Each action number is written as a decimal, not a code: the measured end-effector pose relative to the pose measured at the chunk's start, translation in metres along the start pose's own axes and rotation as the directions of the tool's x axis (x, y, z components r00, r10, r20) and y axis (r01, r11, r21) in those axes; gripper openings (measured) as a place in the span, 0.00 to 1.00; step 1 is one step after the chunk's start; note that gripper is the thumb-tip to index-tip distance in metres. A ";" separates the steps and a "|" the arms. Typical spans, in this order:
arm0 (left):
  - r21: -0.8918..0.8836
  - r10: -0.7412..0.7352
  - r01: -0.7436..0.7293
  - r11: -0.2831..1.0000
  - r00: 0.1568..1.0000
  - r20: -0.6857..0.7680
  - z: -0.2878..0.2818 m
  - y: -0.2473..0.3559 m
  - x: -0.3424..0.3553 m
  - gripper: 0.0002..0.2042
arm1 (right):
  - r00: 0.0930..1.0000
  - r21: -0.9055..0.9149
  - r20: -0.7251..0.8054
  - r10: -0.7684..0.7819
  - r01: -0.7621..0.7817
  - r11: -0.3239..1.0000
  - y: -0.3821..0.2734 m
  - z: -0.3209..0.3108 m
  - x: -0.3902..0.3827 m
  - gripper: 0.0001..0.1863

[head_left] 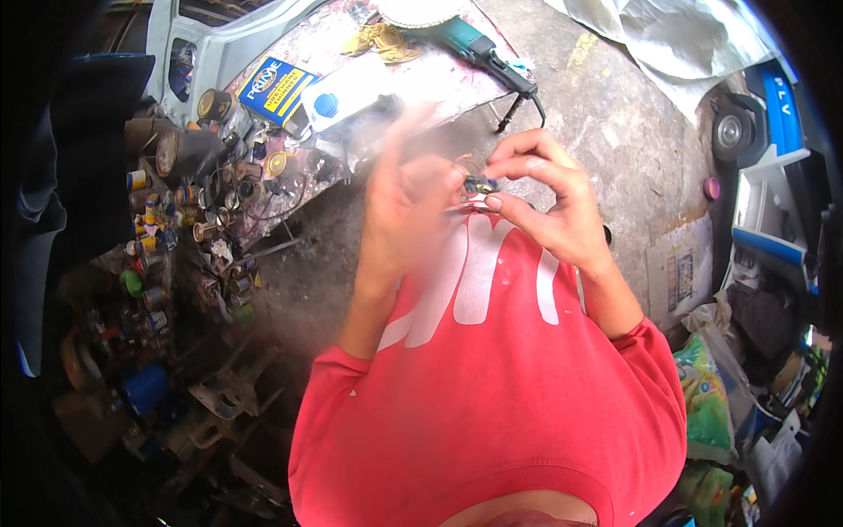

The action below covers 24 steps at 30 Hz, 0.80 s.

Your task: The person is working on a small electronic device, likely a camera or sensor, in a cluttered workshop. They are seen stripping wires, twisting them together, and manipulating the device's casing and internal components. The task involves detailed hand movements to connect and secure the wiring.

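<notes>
In front of my chest, both hands meet on a small dark part [480,184] with a shiny face and thin coppery strands beside it; its exact kind is too small to make out. My left hand [397,202] pinches its left side, with the other fingers raised and partly blurred. The thumb and fingers of my right hand [555,193] close on its right side. Just below the part, a thin pale edge shows between the hands, unclear in detail.
A paint-stained table [474,97] ahead holds a teal angle grinder [465,42], yellow gloves [380,41], a blue-and-yellow tin [275,88] and a white jug [351,97]. Several cans [180,154] crowd the left. Bags [707,395] lie right, below a wheel [733,130].
</notes>
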<state>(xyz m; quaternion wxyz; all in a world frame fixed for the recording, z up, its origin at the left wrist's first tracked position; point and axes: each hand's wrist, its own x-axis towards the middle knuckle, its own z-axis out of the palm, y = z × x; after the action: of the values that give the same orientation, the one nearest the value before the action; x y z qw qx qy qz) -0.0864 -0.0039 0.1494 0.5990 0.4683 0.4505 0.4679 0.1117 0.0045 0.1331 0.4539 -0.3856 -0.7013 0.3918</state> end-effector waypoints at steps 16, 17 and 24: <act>0.066 -0.088 0.094 0.993 0.992 -0.092 0.016 -0.001 0.002 0.22 | 0.963 0.267 0.074 0.260 -0.270 0.925 0.014 0.013 -0.008 0.11; 0.065 -0.076 0.083 0.994 0.993 -0.095 0.017 -0.002 0.002 0.22 | 0.927 0.423 0.151 0.342 -0.374 0.825 0.007 0.012 -0.006 0.12; 0.021 -0.121 0.124 0.992 0.986 -0.110 0.015 -0.007 0.004 0.22 | 0.962 0.197 0.149 0.231 -0.257 0.946 0.013 0.008 -0.012 0.14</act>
<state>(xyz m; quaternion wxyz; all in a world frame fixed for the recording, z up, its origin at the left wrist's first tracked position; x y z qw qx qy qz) -0.0697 -0.0033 0.1445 0.5948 0.4216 0.5169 0.4486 0.1098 -0.0025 0.1147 0.3964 -0.3934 -0.6285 0.5414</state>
